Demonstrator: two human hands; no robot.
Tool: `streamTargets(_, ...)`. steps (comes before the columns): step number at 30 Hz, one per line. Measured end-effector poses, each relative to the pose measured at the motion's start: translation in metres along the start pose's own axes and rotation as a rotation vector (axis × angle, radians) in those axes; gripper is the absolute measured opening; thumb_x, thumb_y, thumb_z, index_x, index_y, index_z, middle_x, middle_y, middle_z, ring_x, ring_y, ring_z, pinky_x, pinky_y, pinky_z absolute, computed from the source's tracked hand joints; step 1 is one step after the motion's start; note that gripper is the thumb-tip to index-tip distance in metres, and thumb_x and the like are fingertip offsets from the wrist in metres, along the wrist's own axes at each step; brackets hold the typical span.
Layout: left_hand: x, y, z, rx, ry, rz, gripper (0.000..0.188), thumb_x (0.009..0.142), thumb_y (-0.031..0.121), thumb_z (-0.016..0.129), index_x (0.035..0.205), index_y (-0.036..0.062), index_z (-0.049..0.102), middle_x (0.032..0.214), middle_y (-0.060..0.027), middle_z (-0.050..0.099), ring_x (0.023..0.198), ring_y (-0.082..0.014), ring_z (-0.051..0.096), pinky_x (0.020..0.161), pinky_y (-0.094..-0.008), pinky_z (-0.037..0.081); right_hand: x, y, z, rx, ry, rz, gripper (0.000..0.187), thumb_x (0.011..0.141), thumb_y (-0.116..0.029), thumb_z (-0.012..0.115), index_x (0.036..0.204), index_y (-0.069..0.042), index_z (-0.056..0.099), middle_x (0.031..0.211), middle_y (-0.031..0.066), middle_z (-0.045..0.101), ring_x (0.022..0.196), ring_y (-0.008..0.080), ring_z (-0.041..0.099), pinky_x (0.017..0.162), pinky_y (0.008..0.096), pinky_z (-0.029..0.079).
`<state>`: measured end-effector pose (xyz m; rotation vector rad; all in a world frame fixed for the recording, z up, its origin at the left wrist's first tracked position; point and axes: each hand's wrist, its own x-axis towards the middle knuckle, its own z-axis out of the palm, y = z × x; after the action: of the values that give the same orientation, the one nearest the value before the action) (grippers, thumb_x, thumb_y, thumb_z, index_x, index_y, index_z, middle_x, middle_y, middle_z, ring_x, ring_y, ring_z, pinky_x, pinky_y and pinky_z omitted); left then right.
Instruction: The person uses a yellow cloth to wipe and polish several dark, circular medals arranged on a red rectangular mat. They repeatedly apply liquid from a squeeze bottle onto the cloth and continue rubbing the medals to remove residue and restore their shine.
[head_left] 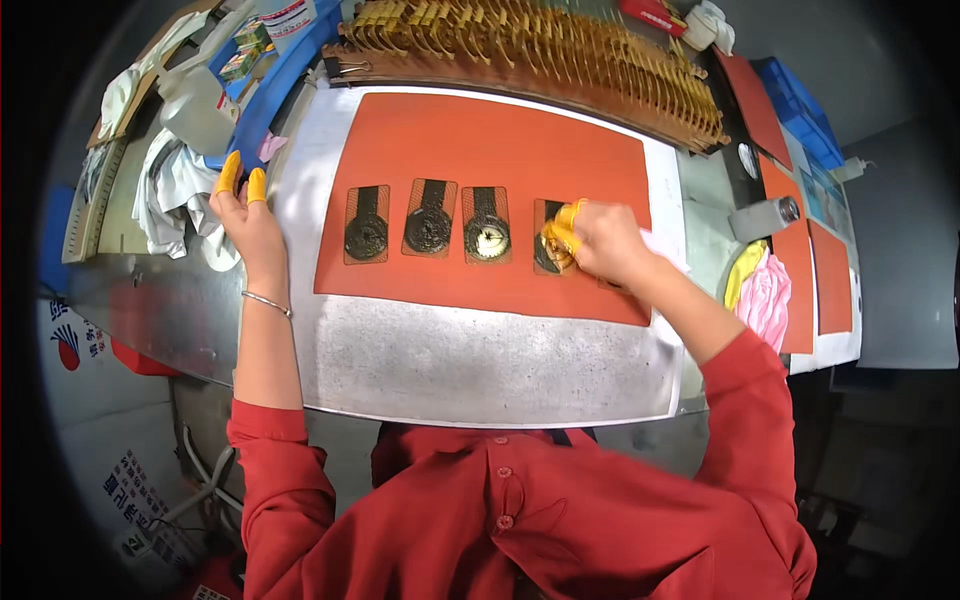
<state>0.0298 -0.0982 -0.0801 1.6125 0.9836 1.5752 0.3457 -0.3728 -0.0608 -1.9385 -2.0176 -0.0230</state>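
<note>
Orange mat (480, 135) carries black plates (367, 222): two dark-faced, third bright-centred, fourth plate (543, 252) under the right hand (607, 238), seemingly mid-work; grip unclear. Left hand (245, 215) released, empty. Finished count: can't tell.

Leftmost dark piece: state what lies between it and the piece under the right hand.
The head view shows a dark-centred piece and a bright-centred piece on the mat.

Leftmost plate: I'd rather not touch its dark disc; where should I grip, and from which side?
Probably pinch the leftmost plate by its upper long edges, from the far side: it lies flat, the dark disc nearly spans its lower half, and the strip above is narrower.
</note>
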Motion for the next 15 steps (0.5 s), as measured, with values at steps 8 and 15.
streamTargets(8, -0.001, -0.001, 0.001, 0.004, -0.003, 0.019, 0.035, 0.091, 0.004, 0.054, 0.125, -0.0003, 0.048, 0.123, -0.0104, 0.034, 0.113, -0.0183, 0.046, 0.098, -0.0298, 0.04, 0.028, 0.0, 0.0, -0.07, 0.011, 0.24, 0.011, 0.08, -0.016, 0.061, 0.083, -0.005, 0.063, 0.075, 0.015, 0.06, 0.068, 0.0355, 0.06, 0.06, 0.0435, 0.048)
streamTargets(15, -0.004, 0.004, 0.004, 0.044, 0.009, -0.005, 0.035, 0.091, 0.004, 0.054, 0.125, -0.0004, 0.048, 0.123, -0.011, 0.034, 0.114, -0.0189, 0.046, 0.098, -0.03, 0.041, 0.027, -0.001, 0.0, -0.07, 0.03, 0.34, 0.013, 0.081, -0.017, 0.063, 0.085, -0.005, 0.065, 0.073, 0.0165, 0.062, 0.066, 0.0352, 0.06, 0.059, 0.0419, 0.048)
